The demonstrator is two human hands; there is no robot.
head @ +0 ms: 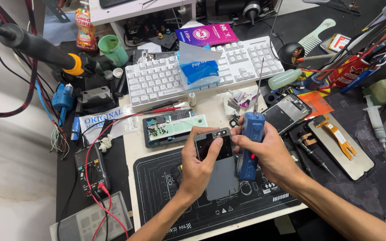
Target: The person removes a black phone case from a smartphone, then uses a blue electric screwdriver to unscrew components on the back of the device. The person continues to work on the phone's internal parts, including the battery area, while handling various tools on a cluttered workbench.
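Far out to the left of the left hand a yellow multimeter (91, 168) lies with red wires (108, 209) looping round it; a little up and left of that hand sits a phone frame with a green board (174, 129), open and bare; further up behind both hands is a white keyboard (202, 71) with a blue packet (197, 69) on it; the left hand (199, 167) is curled round a grey phone (217, 163), thumb on one side and fingers over its dark top part, holding it tight just above the black work mat (211, 205); the phone has its back facing up; right beside it, touching, the right hand (269, 151) is closed round a blue electric screwdriver (250, 149) with its long thin bit pointing up and away from the phone; a small red light shows on the tool; to the right of that hand lie a phone back plate (287, 114) and a screen with an orange cable (340, 145); I think the phone is still in one piece, so most of the work is left; I cannot see any screws out of it.
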